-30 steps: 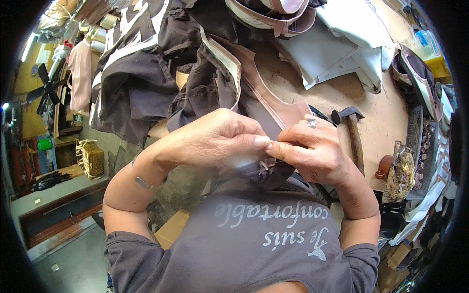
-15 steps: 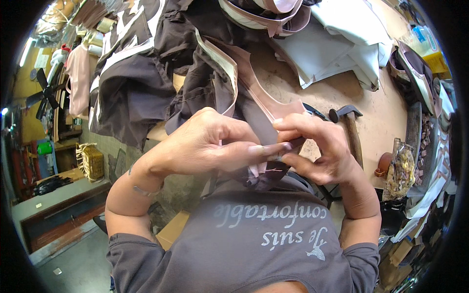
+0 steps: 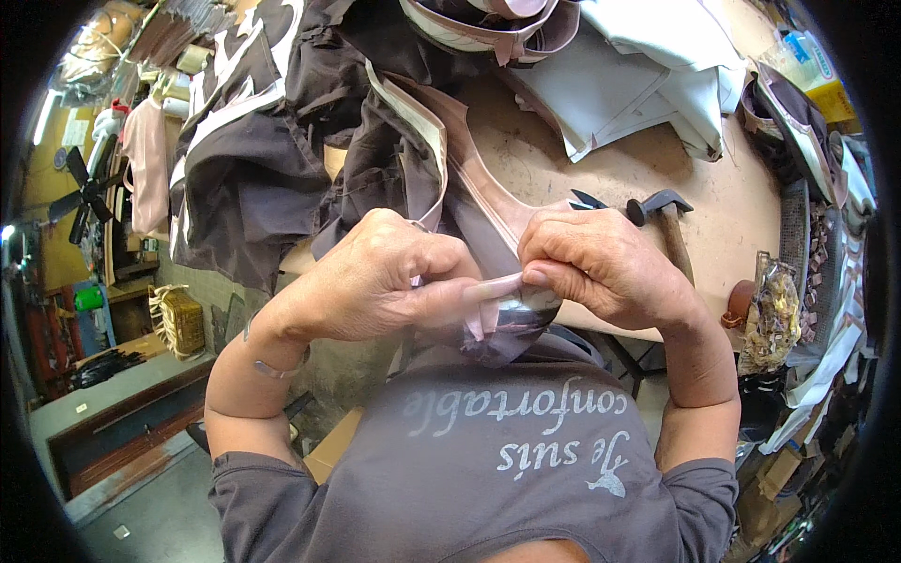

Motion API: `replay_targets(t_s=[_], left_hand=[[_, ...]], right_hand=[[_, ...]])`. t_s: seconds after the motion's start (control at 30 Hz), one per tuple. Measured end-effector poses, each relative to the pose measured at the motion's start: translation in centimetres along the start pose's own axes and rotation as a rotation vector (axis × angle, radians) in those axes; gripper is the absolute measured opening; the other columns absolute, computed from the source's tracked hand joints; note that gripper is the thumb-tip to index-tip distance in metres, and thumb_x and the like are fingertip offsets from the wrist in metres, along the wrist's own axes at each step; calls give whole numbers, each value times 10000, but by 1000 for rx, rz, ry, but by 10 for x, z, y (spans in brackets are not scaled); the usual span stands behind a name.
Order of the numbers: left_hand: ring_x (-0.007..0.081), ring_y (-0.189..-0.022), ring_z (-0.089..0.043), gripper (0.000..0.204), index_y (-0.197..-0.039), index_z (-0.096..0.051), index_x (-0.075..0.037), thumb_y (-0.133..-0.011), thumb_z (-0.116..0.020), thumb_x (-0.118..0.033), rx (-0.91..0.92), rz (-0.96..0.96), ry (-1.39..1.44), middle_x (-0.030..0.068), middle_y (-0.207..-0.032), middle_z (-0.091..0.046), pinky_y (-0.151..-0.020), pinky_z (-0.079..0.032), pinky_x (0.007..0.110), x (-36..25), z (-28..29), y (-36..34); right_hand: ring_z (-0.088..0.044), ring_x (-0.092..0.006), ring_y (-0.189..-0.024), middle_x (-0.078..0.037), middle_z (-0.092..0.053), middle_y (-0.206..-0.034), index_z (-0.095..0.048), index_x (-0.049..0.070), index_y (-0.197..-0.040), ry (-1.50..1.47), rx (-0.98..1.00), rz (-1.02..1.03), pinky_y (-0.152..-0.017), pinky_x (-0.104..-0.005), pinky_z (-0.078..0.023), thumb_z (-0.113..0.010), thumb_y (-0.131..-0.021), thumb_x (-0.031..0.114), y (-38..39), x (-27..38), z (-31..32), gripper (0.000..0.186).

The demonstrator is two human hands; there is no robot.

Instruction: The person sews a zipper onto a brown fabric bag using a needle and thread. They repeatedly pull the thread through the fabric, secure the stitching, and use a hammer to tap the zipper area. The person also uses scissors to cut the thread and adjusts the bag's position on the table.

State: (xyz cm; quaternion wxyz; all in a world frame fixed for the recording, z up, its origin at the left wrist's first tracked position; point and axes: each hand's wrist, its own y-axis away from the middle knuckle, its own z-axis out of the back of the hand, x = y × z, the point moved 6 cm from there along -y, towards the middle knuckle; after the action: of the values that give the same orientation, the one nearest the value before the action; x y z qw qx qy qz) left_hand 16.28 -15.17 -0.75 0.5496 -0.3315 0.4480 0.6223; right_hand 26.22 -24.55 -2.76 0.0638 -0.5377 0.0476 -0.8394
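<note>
A pinkish leather piece (image 3: pixel 481 180) with a curved edge and dark brown lining (image 3: pixel 483 235) is stretched between my hands, above my lap. My left hand (image 3: pixel 389 277) grips its folded edge, thumb lying along it and pointing right. Close to that thumb tip, my right hand (image 3: pixel 605 267) pinches the same edge between thumb and curled fingers. Below the fingers hangs a shiny dark part (image 3: pixel 511 333) with a small pink tab (image 3: pixel 481 321). The folded layers are partly hidden by my fingers.
Beyond my right hand a hammer (image 3: pixel 672 225) lies on the tabletop (image 3: pixel 732 211), beside a dark pointed tool (image 3: pixel 588 199). Brown cloth pieces (image 3: pixel 249 174) drape at left. White sheets (image 3: pixel 638 94) and pink leather rings (image 3: pixel 497 42) sit farther back. A bag of scraps (image 3: pixel 771 314) stands right.
My right hand has shifted left along the edge, and its fingers have closed more tightly near my left thumb. The shiny dark part now shows more below the hands.
</note>
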Motion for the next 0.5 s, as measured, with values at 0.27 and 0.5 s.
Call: replay_targets(t_s=[0.27, 0.5], left_hand=[[170, -531, -582, 152, -722, -639, -45, -815, -639, -166, -16, -46, -143, 50, -612, -614, -508, -442, 269, -5, -3, -3], [220, -561, -589, 116, -761, -629, -43, -788, -660, -151, -88, -114, -306, 75, -620, -602, -528, -445, 290, 0, -4, -1]], right_hand=[[-562, -337, -666, -146, -572, -692, -579, 16, -785, 11, -38, 56, -603, -392, -443, -581, -820, 190, -3, 5, 0, 177], [-565, -319, -674, -118, -579, -694, -587, 45, -795, 69, -27, 8, -682, -383, -438, -581, -830, 220, -4, -2, -4, 178]])
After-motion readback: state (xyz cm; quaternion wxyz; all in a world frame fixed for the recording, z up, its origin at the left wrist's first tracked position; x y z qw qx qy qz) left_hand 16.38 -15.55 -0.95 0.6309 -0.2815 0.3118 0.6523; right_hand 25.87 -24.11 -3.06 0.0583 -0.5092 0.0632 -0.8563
